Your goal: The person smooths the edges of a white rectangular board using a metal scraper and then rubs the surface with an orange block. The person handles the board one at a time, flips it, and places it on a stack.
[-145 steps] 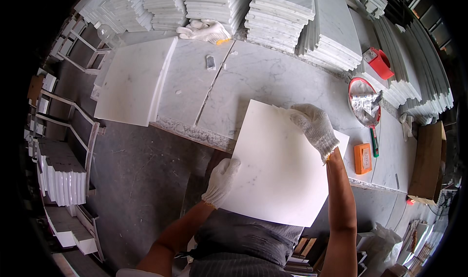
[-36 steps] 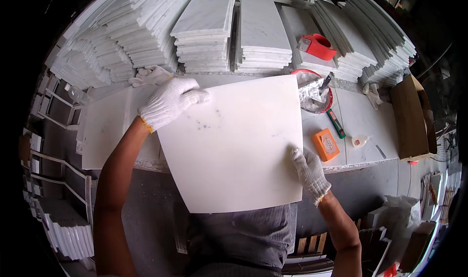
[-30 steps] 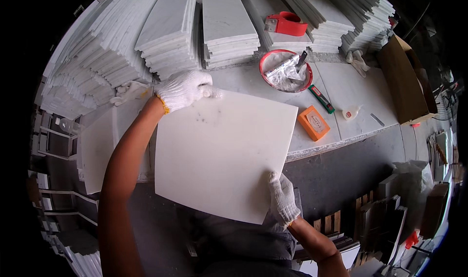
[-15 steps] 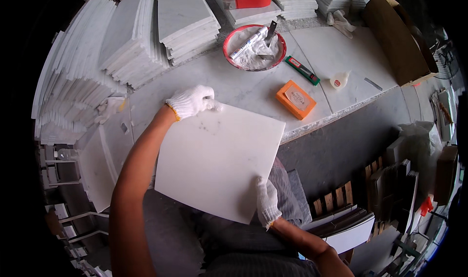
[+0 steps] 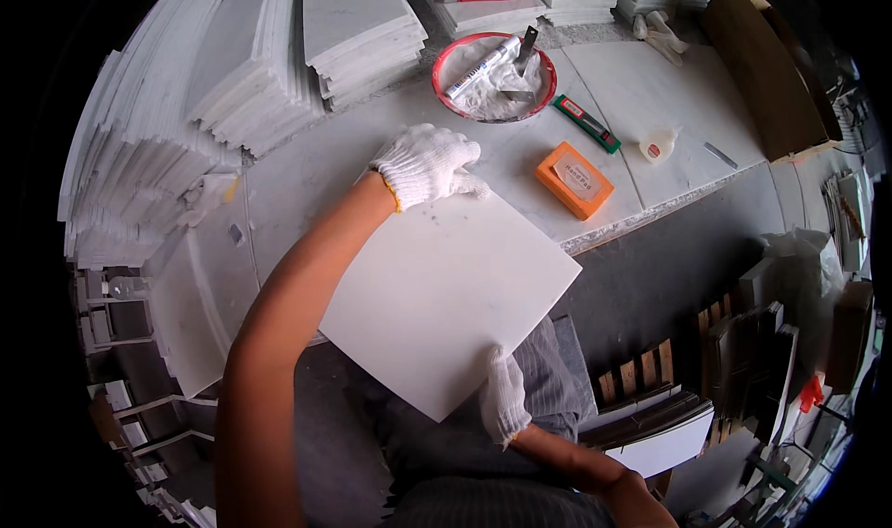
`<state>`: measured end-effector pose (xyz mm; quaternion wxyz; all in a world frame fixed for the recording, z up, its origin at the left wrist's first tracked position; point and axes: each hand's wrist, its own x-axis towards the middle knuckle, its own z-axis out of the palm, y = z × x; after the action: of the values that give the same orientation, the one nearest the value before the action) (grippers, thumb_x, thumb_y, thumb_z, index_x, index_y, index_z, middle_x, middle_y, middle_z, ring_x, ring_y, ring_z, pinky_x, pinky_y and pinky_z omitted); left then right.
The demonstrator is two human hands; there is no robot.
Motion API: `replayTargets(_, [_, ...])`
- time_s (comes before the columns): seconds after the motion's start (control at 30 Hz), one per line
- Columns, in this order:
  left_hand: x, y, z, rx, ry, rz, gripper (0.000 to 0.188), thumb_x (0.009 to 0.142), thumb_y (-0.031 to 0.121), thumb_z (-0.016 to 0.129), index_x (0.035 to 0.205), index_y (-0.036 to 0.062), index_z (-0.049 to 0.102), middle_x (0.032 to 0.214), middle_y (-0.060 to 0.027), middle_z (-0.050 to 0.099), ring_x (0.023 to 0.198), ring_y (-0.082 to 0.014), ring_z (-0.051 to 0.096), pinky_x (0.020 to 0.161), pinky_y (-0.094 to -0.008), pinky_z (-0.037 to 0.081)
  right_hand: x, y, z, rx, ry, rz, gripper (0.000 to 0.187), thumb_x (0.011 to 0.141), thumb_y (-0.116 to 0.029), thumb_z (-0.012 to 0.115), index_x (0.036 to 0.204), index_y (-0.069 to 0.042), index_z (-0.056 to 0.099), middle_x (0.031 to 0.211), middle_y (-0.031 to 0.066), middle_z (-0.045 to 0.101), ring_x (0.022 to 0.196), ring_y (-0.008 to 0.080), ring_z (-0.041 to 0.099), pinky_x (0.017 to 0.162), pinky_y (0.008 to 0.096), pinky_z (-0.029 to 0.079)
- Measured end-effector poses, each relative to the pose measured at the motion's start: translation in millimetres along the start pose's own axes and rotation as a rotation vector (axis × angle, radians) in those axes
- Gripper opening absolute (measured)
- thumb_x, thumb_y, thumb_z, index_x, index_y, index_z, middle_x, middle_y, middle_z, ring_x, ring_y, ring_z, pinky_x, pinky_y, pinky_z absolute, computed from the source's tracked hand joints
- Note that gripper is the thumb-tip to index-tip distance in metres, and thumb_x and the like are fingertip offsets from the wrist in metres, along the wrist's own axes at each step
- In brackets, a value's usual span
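Observation:
A square white marble tile is tilted between my hands, part over the work surface and part over my lap. My left hand, in a white knitted glove, grips its far corner with the fingers curled over the edge. At the lower right edge my gloved right hand has its thumb on the face of the tile, its fingers hidden underneath. A few small grey specks show near the left hand. Right of the tile lies an orange block with a pale label.
A red-rimmed bowl of white paste holds a silver tube and scrapers. Beside it are a green-handled utility knife, a small white container and a thin metal blade. Stacked tiles line the back; a cardboard box stands right.
The tile has turned, its far corner swinging to the right along with my left hand. My right hand stays at the near edge. The view has shifted slightly.

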<state>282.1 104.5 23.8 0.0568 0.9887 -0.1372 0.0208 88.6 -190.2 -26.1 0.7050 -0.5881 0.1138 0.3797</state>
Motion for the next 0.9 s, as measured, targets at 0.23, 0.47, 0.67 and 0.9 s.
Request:
replayTargets(0.23, [2, 31, -18, 0.243, 0.408, 0.198, 0.03, 0.076, 0.036, 0.071, 0.088, 0.011, 0.058, 0.096, -0.0029, 0.054, 0.094, -0.0224, 0.054, 0.082, -0.0397, 0.049, -12, -12, 14, 0.192, -0.068, -0.055, 0.027, 0.105, -0.018, 0.038, 0.112, 0.003, 0.054, 0.101, 0.0136, 0.061, 0.095, 0.0224, 0.059, 0.078, 0.0367, 0.049])
replayTargets(0.47, [-69, 117, -23, -0.267, 0.25, -0.078, 0.047, 0.079, 0.036, 0.071, 0.115, 0.0089, 0.059, 0.121, -0.0099, 0.052, 0.116, -0.0314, 0.051, 0.101, -0.0472, 0.042, -8, -22, 12, 0.42, -0.056, 0.254, 0.035, 0.102, -0.033, 0.046, 0.119, -0.003, 0.051, 0.117, 0.0086, 0.054, 0.108, 0.0232, 0.052, 0.093, 0.0408, 0.045])
replayTargets(0.67, [-169, 214, -2, -0.381, 0.027, -0.238, 0.063, 0.081, 0.044, 0.071, 0.131, 0.0114, 0.054, 0.134, -0.0122, 0.047, 0.131, -0.0298, 0.041, 0.112, -0.05, 0.031, 8, -13, -26, -0.144, -0.421, -0.046, 0.032, 0.095, -0.019, 0.056, 0.122, -0.003, 0.054, 0.121, 0.0122, 0.057, 0.112, 0.028, 0.055, 0.097, 0.042, 0.045])
replayTargets(0.9, [-183, 249, -2, -0.151, -0.138, -0.368, 0.069, 0.075, 0.041, 0.076, 0.136, 0.0188, 0.052, 0.14, -0.0135, 0.044, 0.134, -0.0353, 0.037, 0.111, -0.0574, 0.027, 12, -61, -33, -0.174, -0.549, 0.26, 0.044, 0.102, -0.028, 0.049, 0.131, 0.004, 0.048, 0.12, 0.0124, 0.06, 0.116, 0.0238, 0.057, 0.101, 0.0403, 0.045])
